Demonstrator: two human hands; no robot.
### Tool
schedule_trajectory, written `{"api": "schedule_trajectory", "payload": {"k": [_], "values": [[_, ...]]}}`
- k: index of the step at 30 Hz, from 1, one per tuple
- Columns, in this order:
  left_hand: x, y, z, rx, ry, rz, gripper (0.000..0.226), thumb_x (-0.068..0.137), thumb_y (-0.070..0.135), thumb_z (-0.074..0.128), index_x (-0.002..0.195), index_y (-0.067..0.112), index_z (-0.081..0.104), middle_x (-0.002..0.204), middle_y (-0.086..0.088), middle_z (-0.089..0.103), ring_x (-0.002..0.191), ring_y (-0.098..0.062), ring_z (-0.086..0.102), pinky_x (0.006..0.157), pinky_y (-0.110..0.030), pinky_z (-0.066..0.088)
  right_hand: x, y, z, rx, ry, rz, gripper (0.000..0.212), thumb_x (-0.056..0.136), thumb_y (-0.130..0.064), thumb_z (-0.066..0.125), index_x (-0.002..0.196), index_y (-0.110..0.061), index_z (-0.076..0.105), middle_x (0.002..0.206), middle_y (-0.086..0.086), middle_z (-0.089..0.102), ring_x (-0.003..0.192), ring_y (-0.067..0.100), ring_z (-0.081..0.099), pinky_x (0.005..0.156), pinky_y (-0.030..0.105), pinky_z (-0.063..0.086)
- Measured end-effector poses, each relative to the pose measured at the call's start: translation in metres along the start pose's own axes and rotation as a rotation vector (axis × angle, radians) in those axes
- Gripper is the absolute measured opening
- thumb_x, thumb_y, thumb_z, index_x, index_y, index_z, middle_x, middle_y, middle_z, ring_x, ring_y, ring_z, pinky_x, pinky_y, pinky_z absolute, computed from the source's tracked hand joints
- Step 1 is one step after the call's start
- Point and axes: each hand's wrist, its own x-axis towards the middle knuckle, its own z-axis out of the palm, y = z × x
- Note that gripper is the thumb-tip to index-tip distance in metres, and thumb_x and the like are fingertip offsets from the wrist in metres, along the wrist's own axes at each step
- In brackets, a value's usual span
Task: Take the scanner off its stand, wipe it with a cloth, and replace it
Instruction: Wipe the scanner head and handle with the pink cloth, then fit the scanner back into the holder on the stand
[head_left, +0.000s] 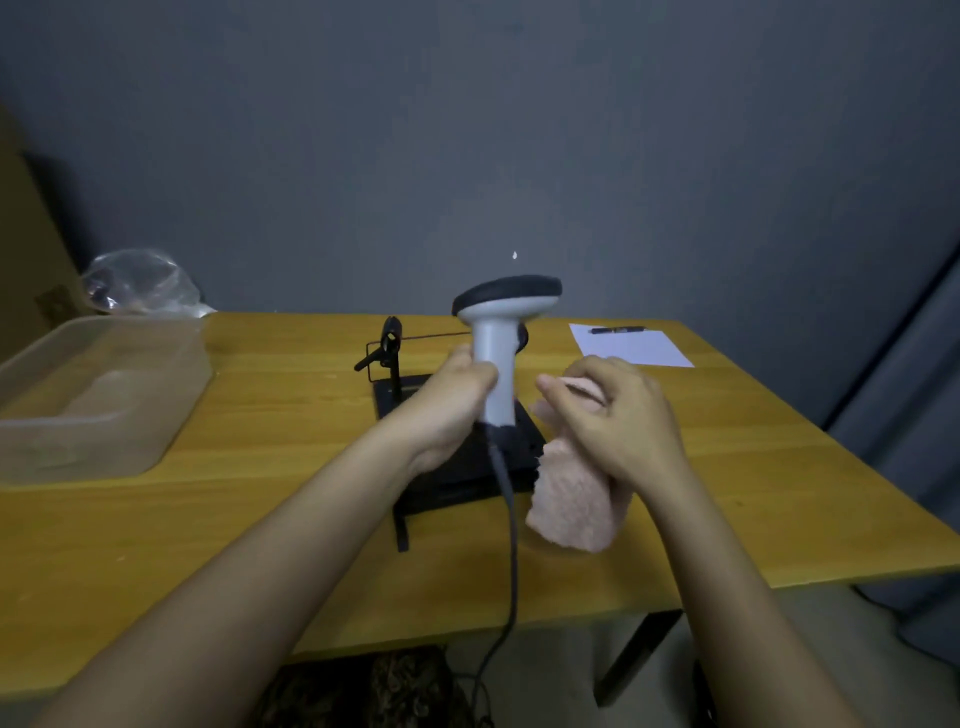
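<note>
Against a grey wall, a wooden table (260, 519) served as the workplace. Nearest the camera, the scanner's dark cable (511, 525) hung over the table edge towards the floor. The left hand (447, 410) was wrapped round the grey handle of the scanner (496, 353), holding it upright, long axis near vertical, black head on top, lifted clear above its black stand (452, 467). Just to its right, apart from the handle, the right hand (618, 415) clutched a pink cloth (576, 504), fingers curled round the upper fold while the rest hung down. The cloth hand stood level with the handle, so the wipe appeared to call for a short move leftward. Behind the stand's base rose its thin black cradle arm (387, 345). On the left sat a clear plastic tub (93, 395); it seemed to hold another pale cloth, though this could not be confirmed. Beyond it lay a crumpled clear bag (137, 283). At far right, a pen (617, 329) rested on a white sheet (631, 347).
</note>
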Motion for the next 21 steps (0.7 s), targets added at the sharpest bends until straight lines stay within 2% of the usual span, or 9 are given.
{"api": "schedule_trajectory", "payload": {"k": [3, 7, 9, 11, 13, 16, 18, 20, 21], "values": [[0.011, 0.008, 0.014, -0.016, 0.009, 0.004, 0.036, 0.098, 0.005, 0.043, 0.134, 0.003, 0.037, 0.111, -0.018, 0.054, 0.100, -0.029, 0.055, 0.076, -0.034, 0.050, -0.001, -0.002, 0.002, -0.073, -0.094, -0.047, 0.036, 0.076, -0.064, 0.056, 0.087, -0.032, 0.065, 0.081, -0.011, 0.053, 0.082, 0.013, 0.053, 0.064, 0.032, 0.041], [0.026, 0.011, 0.031, -0.102, 0.096, -0.007, 0.044, 0.090, 0.002, 0.060, 0.129, -0.002, 0.041, 0.089, -0.012, 0.060, 0.074, -0.023, 0.061, 0.069, -0.032, 0.054, 0.005, -0.001, 0.008, -0.309, -0.120, -0.055, 0.044, 0.074, -0.069, 0.057, 0.084, -0.026, 0.060, 0.081, -0.002, 0.045, 0.075, 0.017, 0.045, 0.058, 0.031, 0.031], [0.035, 0.012, 0.038, -0.133, 0.130, -0.016, 0.049, 0.085, 0.002, 0.066, 0.129, -0.003, 0.043, 0.095, -0.014, 0.063, 0.071, -0.020, 0.062, 0.062, -0.030, 0.055, 0.012, 0.002, 0.015, -0.329, -0.093, -0.021, 0.042, 0.076, -0.063, 0.058, 0.076, -0.021, 0.053, 0.078, 0.000, 0.043, 0.073, 0.021, 0.047, 0.058, 0.031, 0.031], [0.047, 0.012, 0.044, -0.118, 0.189, 0.004, 0.054, 0.082, 0.003, 0.071, 0.129, -0.003, 0.044, 0.106, -0.016, 0.063, 0.074, -0.021, 0.064, 0.057, -0.026, 0.055, 0.024, 0.006, 0.021, -0.246, -0.105, 0.039, 0.036, 0.076, -0.055, 0.058, 0.069, -0.020, 0.051, 0.075, 0.003, 0.046, 0.070, 0.025, 0.050, 0.055, 0.032, 0.033], [0.060, 0.010, 0.049, -0.066, 0.246, 0.034, 0.060, 0.078, 0.006, 0.075, 0.129, -0.003, 0.043, 0.112, -0.016, 0.062, 0.080, -0.021, 0.064, 0.063, -0.026, 0.054, 0.037, 0.009, 0.025, -0.137, -0.143, 0.087, 0.029, 0.074, -0.047, 0.058, 0.061, -0.024, 0.048, 0.069, 0.005, 0.051, 0.067, 0.026, 0.054, 0.049, 0.030, 0.032], [0.075, 0.012, 0.051, 0.040, 0.255, 0.082, 0.063, 0.076, 0.013, 0.078, 0.128, 0.001, 0.045, 0.114, -0.011, 0.061, 0.094, -0.023, 0.065, 0.083, -0.034, 0.055, 0.055, 0.012, 0.025, 0.001, -0.172, 0.139, 0.030, 0.074, -0.036, 0.061, 0.052, -0.020, 0.048, 0.056, 0.003, 0.052, 0.060, 0.025, 0.055, 0.046, 0.031, 0.035], [0.084, 0.016, 0.044, 0.099, 0.242, 0.124, 0.047, 0.082, 0.019, 0.073, 0.121, 0.003, 0.053, 0.110, -0.009, 0.062, 0.096, -0.021, 0.063, 0.087, -0.032, 0.052, 0.065, 0.017, 0.026, 0.088, -0.153, 0.163, 0.030, 0.073, -0.038, 0.060, 0.058, -0.012, 0.059, 0.063, 0.006, 0.059, 0.063, 0.025, 0.059, 0.053, 0.038, 0.045], [0.094, 0.016, 0.029, 0.226, 0.291, 0.179, 0.022, 0.092, 0.022, 0.058, 0.108, 0.009, 0.064, 0.101, -0.007, 0.065, 0.090, -0.017, 0.060, 0.080, -0.026, 0.047, 0.076, 0.022, 0.029, 0.183, -0.134, 0.200, 0.037, 0.064, -0.045, 0.056, 0.065, -0.009, 0.064, 0.071, 0.008, 0.065, 0.066, 0.024, 0.063, 0.062, 0.042, 0.051], [0.101, 0.012, 0.021, 0.298, 0.344, 0.189, 0.022, 0.095, 0.019, 0.050, 0.106, 0.011, 0.066, 0.104, -0.005, 0.066, 0.095, -0.016, 0.058, 0.082, -0.025, 0.043, 0.082, 0.026, 0.031, 0.243, -0.139, 0.219, 0.038, 0.061, -0.045, 0.055, 0.065, -0.009, 0.064, 0.071, 0.009, 0.068, 0.065, 0.026, 0.065, 0.064, 0.044, 0.053]]}}
